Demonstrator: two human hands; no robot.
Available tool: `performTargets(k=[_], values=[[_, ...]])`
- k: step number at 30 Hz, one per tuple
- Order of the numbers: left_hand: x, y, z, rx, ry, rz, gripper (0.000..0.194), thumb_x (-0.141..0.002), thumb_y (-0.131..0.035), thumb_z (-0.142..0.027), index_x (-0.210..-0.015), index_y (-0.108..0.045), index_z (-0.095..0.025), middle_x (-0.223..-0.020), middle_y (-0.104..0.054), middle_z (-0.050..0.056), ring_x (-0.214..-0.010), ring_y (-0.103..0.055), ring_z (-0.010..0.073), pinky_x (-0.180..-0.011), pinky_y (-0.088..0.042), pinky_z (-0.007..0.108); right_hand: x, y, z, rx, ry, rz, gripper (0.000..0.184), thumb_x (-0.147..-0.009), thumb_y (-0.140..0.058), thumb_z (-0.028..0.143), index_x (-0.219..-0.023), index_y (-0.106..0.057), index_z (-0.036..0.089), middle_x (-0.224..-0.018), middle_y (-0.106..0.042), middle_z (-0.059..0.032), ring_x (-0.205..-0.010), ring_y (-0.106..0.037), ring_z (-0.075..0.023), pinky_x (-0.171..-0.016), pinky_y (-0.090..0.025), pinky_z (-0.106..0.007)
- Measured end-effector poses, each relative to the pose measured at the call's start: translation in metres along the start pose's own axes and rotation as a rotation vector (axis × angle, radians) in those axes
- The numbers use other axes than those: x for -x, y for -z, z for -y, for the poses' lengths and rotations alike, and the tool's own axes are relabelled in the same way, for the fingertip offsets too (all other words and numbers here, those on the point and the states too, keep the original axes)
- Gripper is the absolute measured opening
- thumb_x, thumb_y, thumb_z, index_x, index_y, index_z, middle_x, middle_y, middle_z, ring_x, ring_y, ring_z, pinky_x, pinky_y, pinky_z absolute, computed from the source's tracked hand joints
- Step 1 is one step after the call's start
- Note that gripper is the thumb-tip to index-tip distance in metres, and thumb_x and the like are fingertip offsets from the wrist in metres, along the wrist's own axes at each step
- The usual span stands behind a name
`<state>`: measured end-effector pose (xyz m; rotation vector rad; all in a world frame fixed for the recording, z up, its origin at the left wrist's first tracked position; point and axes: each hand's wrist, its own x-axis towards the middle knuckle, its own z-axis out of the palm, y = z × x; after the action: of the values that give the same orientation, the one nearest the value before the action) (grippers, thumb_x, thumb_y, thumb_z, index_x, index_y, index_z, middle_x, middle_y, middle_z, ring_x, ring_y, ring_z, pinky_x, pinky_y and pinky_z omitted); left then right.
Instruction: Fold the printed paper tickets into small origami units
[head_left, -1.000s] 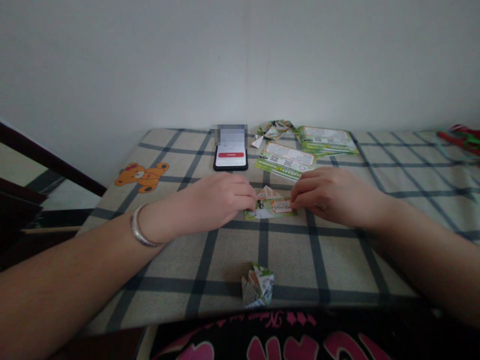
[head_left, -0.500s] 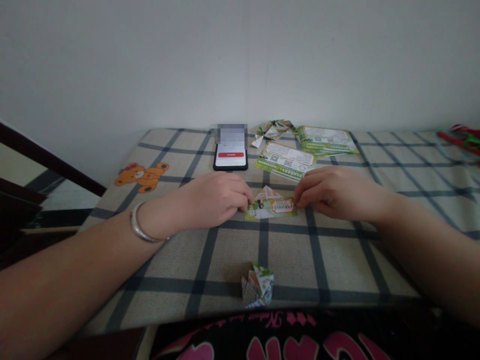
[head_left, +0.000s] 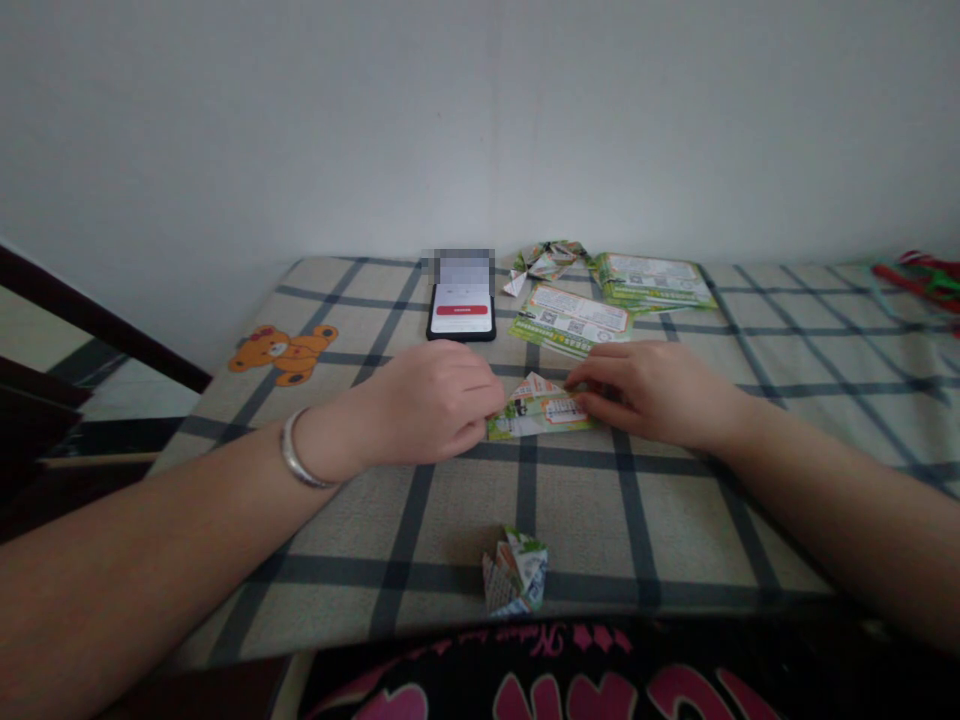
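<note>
A green and white printed leaflet (head_left: 534, 412), folded into a flat strip with a pointed peak at its upper edge, lies on the table in front of me. At its left end my left hand (head_left: 442, 405) is closed, the fingers curled and the fingertips on the paper. My right hand (head_left: 652, 392) pinches the right end, near the slope of the peak, with thumb and forefinger. Between my body and the strip stands a small folded paper piece (head_left: 516, 572), made of similar printed paper. A loose leaflet (head_left: 574, 320) lies flat just behind the strip.
A phone (head_left: 461, 315) with a lit screen rests behind my left hand. Farther back are a folded paper chain (head_left: 551, 262) and a stack of leaflets (head_left: 656, 280). A red and green object (head_left: 926, 278) lies far right. The checked tablecloth (head_left: 360, 520) bears a bear picture (head_left: 281, 353).
My right hand has moved left and inward, its fingertips now over the strip's right end beside the peak. My left hand has shifted only slightly. The strip stays in place.
</note>
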<state>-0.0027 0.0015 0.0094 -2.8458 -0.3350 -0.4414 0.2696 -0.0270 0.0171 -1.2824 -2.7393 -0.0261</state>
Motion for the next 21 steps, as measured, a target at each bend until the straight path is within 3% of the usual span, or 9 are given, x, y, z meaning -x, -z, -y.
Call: performTargets(k=[4, 8, 12, 16, 21], values=[[0.0, -0.009, -0.003, 0.02, 0.1, -0.055, 0.02, -0.088, -0.051, -0.02, -0.1, -0.065, -0.013, -0.095, -0.07, 0.008, -0.089, -0.063, 0.0215, -0.082, -0.052, 0.036, 0.0, -0.004, 0.001, 0.049, 0.086, -0.033, 0.032, -0.091, -0.054, 0.049, -0.104, -0.067, 0.023, -0.092, -0.066, -0.0036, -0.078, -0.062, -0.0194, -0.063, -0.039, -0.03], [0.0, -0.017, -0.005, 0.026, 0.181, -0.002, 0.036, -0.09, -0.056, -0.032, -0.122, -0.057, -0.014, -0.116, -0.064, 0.01, -0.107, -0.058, 0.0246, -0.094, -0.048, 0.04, -0.001, -0.006, 0.0, 0.004, 0.159, -0.05, 0.031, -0.093, -0.053, 0.045, -0.105, -0.067, 0.02, -0.096, -0.066, -0.0063, -0.086, -0.062, -0.0205, -0.069, -0.042, -0.031], [0.002, -0.019, -0.005, -0.003, 0.268, 0.06, 0.055, -0.093, -0.048, -0.054, -0.131, -0.053, -0.014, -0.132, -0.056, 0.012, -0.121, -0.05, 0.0286, -0.104, -0.04, 0.046, -0.002, -0.011, 0.003, -0.021, 0.205, -0.088, 0.027, -0.094, -0.053, 0.036, -0.111, -0.067, 0.021, -0.098, -0.067, -0.0058, -0.086, -0.062, -0.0189, -0.07, -0.042, -0.03], [0.003, -0.018, -0.009, 0.03, 0.276, 0.102, 0.066, -0.091, -0.042, -0.064, -0.135, -0.05, -0.015, -0.14, -0.051, 0.011, -0.129, -0.043, 0.0292, -0.109, -0.034, 0.047, -0.002, -0.015, 0.008, 0.03, 0.192, -0.133, 0.024, -0.093, -0.053, 0.035, -0.107, -0.069, 0.023, -0.091, -0.067, -0.0035, -0.081, -0.062, -0.0179, -0.068, -0.041, -0.03], [-0.001, -0.015, -0.017, 0.102, 0.34, 0.117, 0.054, -0.089, -0.053, -0.058, -0.124, -0.057, -0.017, -0.136, -0.053, 0.01, -0.128, -0.044, 0.0282, -0.111, -0.033, 0.045, -0.003, -0.016, 0.012, 0.092, 0.22, -0.187, 0.026, -0.093, -0.052, 0.037, -0.104, -0.07, 0.022, -0.091, -0.068, -0.0039, -0.08, -0.061, -0.0189, -0.068, -0.041, -0.031]])
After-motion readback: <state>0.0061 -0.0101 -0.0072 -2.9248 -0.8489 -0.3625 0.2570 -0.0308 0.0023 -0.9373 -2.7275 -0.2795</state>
